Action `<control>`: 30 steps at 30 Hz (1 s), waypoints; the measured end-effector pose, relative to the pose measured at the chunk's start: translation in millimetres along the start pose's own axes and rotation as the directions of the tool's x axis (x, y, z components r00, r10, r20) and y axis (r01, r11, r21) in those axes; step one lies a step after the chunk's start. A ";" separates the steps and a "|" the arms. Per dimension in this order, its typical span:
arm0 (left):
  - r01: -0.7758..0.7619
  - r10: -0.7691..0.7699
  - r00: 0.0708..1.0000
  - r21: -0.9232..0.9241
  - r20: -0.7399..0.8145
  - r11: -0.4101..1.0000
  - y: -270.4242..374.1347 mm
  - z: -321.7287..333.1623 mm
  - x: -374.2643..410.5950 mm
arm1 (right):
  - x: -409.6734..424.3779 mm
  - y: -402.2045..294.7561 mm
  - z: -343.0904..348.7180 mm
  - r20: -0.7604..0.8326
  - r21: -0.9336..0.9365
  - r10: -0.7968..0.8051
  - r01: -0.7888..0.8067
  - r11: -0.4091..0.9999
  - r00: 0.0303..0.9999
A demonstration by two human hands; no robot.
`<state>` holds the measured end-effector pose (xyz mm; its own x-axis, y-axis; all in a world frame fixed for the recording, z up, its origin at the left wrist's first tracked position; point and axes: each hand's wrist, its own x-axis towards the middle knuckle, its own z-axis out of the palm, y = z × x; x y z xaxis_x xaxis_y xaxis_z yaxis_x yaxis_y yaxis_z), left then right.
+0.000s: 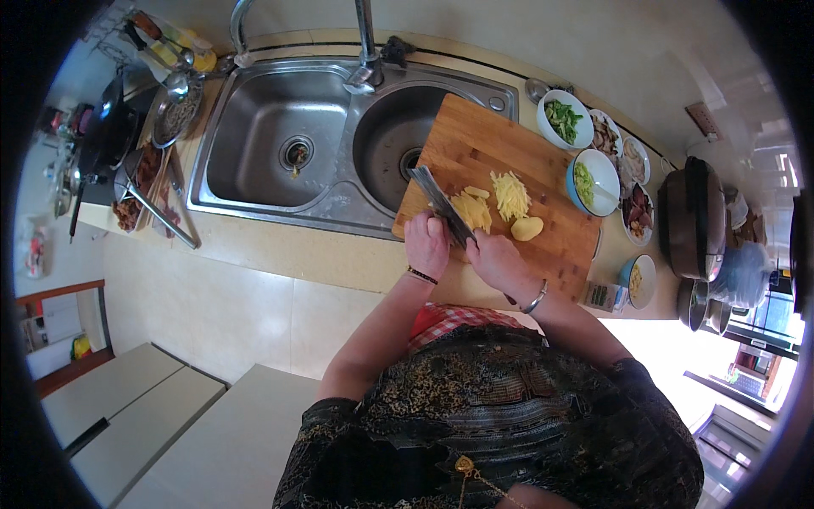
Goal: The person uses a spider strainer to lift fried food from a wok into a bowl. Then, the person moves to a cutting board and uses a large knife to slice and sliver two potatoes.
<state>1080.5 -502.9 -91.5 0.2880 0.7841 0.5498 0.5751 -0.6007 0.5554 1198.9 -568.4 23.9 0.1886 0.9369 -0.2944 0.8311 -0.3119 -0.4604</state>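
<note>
My right hand [498, 259] grips the handle of a kitchen knife [443, 205], whose broad blade points up and left over the wooden cutting board [474, 137]. Beside the blade, my left hand [427, 240] has its fingers curled at the board's lower left edge; whatever lies under its fingertips is hidden. Just right of the blade lie yellow potato slices [472, 210]. Farther right is a heap of thin potato shreds [510, 196], with a peeled potato piece [526, 228] below it.
The board overlaps a steel double sink [280, 133] with a faucet [364, 76]. Along its right stand a bowl of green vegetable pieces [563, 119], a blue bowl with chopped greens [593, 182], plates of food [638, 215] and a small bowl [638, 282]. A ladle [162, 216] lies left.
</note>
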 end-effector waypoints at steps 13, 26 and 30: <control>0.000 0.001 1.000 -0.031 0.012 1.000 0.2 -1.3 1.4 | -2.0 -4.3 -1.6 0.011 0.093 0.053 -0.053 0.994 0.999; 0.005 -0.005 1.000 0.004 0.003 1.000 2.3 -2.1 3.9 | -1.9 1.4 7.7 -0.018 0.124 0.027 -0.025 0.992 0.999; 0.020 -0.021 1.000 -0.071 -0.009 0.997 2.7 -7.2 2.0 | 0.6 3.2 8.6 -0.029 0.092 -0.003 0.006 0.996 1.000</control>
<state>1077.2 -504.1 -84.3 0.2689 0.7951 0.5437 0.5249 -0.5942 0.6094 1197.2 -570.2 15.0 0.2011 0.9422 -0.2681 0.7803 -0.3195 -0.5377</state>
